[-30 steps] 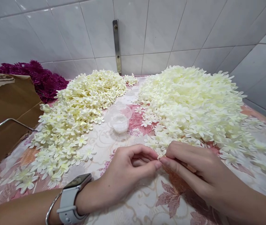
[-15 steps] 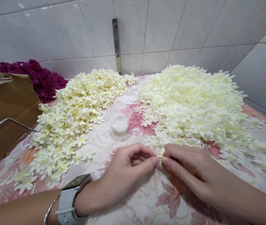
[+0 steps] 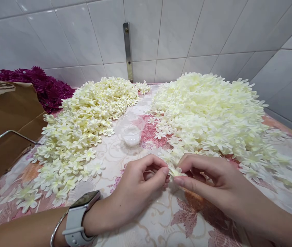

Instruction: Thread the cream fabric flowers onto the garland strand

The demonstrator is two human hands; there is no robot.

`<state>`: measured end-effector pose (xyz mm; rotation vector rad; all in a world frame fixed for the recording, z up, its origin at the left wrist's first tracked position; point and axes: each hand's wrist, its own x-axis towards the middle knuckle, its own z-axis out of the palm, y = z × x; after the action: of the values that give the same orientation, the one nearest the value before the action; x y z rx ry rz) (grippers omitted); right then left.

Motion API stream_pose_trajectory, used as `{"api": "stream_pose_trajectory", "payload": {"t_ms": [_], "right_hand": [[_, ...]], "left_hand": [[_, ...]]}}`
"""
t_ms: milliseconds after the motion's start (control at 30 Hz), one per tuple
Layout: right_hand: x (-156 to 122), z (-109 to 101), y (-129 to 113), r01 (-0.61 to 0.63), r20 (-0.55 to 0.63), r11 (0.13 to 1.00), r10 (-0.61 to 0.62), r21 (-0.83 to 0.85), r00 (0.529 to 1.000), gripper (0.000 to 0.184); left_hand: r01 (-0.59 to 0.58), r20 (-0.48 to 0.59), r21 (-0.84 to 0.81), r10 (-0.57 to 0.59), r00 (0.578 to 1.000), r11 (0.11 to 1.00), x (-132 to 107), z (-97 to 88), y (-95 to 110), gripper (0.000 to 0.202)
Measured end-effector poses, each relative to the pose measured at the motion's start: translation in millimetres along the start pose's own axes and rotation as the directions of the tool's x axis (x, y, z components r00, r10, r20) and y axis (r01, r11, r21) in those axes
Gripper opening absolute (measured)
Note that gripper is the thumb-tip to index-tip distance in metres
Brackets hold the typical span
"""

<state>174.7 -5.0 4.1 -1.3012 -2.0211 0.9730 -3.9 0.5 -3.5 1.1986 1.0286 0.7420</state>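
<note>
A small pale artificial flower (image 3: 174, 171) is between my two hands, over the patterned tablecloth (image 3: 151, 216). My left hand (image 3: 146, 181) pinches its left side between thumb and finger. My right hand (image 3: 208, 178) has its thumb and forefinger on the right side of the same flower. The other fingers of both hands are curled and partly hidden. Just beyond my hands lies the near edge of a large pile of white-green flowers (image 3: 208, 116). To the left spreads another pile, of creamy flowers (image 3: 84, 127).
A clear plastic cup (image 3: 131, 134) with something whitish inside stands between the piles. Purple flowers (image 3: 43, 87) lie at the back left behind a brown cardboard box (image 3: 9, 116). A bent metal rod (image 3: 9, 132) crosses the box. White tiled walls (image 3: 182, 27) close off the back and right.
The flower has turned from upright to lying with its petals spread toward me. My right thumb and forefinger have spread a little further apart around it; the left hand has shifted slightly left.
</note>
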Motion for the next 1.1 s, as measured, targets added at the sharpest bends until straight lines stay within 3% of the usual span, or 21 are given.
{"api": "stream_pose_trajectory", "payload": {"t_ms": [167,333,433,533,633,800,967,1100], "right_hand": [[1.8,-0.2,-0.8,-0.001,0.002,0.997,0.001,0.081,1.0,0.028],[0.4,-0.8,1.6,-0.007,-0.041,0.995,0.011,0.097,0.999,0.032],[-0.2,-0.7,2.1,-0.006,-0.081,0.992,0.016,0.123,0.997,0.035],[0.2,-0.1,1.4,-0.027,-0.078,0.987,0.04,0.161,0.996,0.041],[1.1,1.0,0.4,-0.068,-0.048,0.977,0.079,0.201,0.996,0.046],[0.4,2.7,0.1,-0.125,-0.013,0.953,0.134,0.275,0.991,0.053],[-1.8,3.3,-2.0,-0.148,-0.002,0.956,0.154,0.252,0.988,0.052],[-0.8,4.4,-3.3,-0.077,-0.01,0.98,0.08,0.182,0.997,0.054]], "left_hand": [[-0.04,0.021,0.08,0.038,0.999,0.996,-0.3,-0.1,1.6,0.013],[-0.033,0.002,-0.016,0.033,0.999,0.999,-3.4,-0.6,2.0,0.01],[-0.129,-0.026,0.05,0.131,0.991,0.99,-4.3,-2.1,1.6,0.007],[-0.238,0.032,0.16,0.236,0.971,0.958,-4.4,-3.8,0.8,0.009],[-0.281,0.081,0.194,0.27,0.959,0.94,-4.4,-4.8,0.7,0.009],[-0.25,0.103,0.14,0.237,0.966,0.958,-4.9,-5.7,3.3,0.007],[-0.139,0.145,0.056,0.13,0.981,0.989,-3.7,-4.0,7.1,0.005],[-0.077,0.177,0.002,0.076,0.981,0.997,-2.6,-3.0,7.9,0.008]]}}
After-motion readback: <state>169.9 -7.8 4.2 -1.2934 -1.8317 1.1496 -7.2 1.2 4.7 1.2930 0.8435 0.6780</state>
